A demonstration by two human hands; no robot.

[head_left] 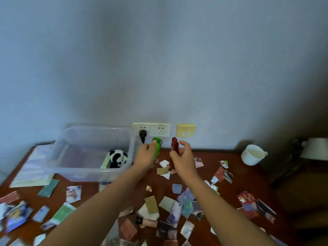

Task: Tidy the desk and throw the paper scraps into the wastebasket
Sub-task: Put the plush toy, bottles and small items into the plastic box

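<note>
We're looking down over a dark reddish wooden desk (204,157) pushed against a pale blue-grey wall (159,59), and it's a mess: torn paper scraps (177,205) lie scattered across nearly the whole top, thickest in the near middle and along the left edge. No wastebasket in our view.

Our left hand (144,157) is wrapped around a green bottle (157,147), fingers closed on its body, the bottle tilted with its top toward the wall. Our right hand (182,157) grips a dark red box (174,150), held upright, thumb on one side and fingers curled round the other. Both are lifted above the desk, side by side but apart.

To the left sits a clear plastic bin (92,153), lid off, with a black-and-white panda plush (118,158) in its right corner next to something pale green we can't make out. A pale sheet (33,167) lies flat beside the bin's left wall.

On the wall just behind our hands, a white double socket (156,129) has a black plug (142,134) in its left outlet, and a yellow plate (185,130) sits just to its right. Far right, a white cup (253,154) leans tilted on the desk. A small dark-capped tube (145,221) lies among the near scraps. The right edge falls into shadow; a pale lamp-like shape (316,148) shows there, too blurred to tell.
</note>
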